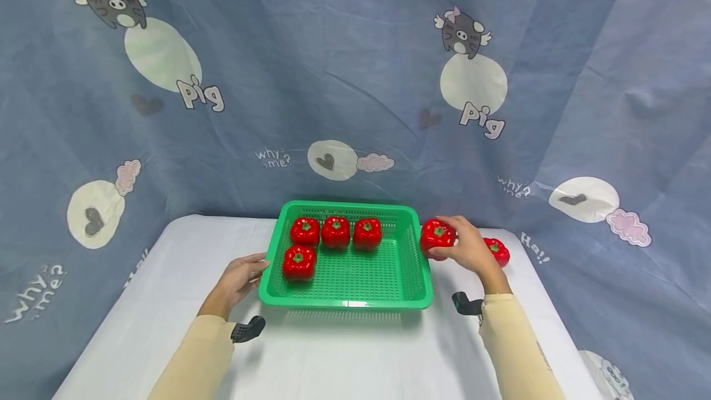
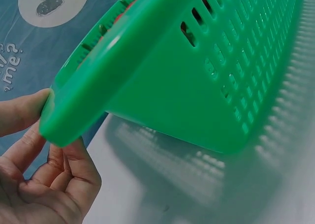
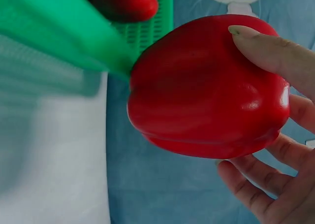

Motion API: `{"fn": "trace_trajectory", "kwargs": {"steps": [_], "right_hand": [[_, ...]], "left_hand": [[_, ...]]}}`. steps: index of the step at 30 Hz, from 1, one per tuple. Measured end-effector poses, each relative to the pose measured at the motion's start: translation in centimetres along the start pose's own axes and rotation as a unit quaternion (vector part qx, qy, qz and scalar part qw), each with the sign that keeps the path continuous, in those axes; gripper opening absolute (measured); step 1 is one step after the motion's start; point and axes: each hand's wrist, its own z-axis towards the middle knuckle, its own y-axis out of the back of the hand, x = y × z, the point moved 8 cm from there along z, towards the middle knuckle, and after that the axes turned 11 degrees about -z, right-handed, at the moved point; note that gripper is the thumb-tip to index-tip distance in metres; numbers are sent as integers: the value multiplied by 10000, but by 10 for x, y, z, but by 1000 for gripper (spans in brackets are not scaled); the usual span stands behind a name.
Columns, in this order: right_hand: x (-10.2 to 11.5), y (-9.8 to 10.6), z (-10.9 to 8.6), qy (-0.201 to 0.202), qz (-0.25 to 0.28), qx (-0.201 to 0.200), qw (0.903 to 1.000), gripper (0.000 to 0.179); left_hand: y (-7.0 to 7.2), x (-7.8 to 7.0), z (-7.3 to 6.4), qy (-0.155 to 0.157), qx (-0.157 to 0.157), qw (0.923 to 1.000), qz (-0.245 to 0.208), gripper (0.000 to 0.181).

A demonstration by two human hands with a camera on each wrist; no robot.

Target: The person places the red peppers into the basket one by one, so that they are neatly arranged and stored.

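A green plastic basket [image 1: 355, 304] stands on the white table with several red bell peppers inside, three in a back row and one bell pepper [image 1: 299, 263] in front of them at the left. My left hand [image 1: 240, 278] pinches the basket's left rim; in the left wrist view the thumb lies on top of the rim [image 2: 74, 115] and fingers curl beneath. My right hand [image 1: 469, 245] grips a red bell pepper [image 1: 436, 236] just outside the basket's right rim. In the right wrist view the thumb presses one side of this bell pepper [image 3: 206, 91], fingers on the other.
Another red bell pepper [image 1: 497, 252] lies on the table to the right, partly behind the right hand. A blue cloth [image 1: 355, 110] with pig prints hangs behind the table [image 1: 344, 357]. Inside the basket, bare green floor shows at the front and right.
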Motion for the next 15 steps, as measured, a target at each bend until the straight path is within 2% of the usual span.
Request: {"fn": "trace_trajectory", "kwargs": {"steps": [15], "right_hand": [[32,-13,13,325,95,107,9994,67]], "left_hand": [[1,1,0,-17,-29,9999,-147,52]]}}
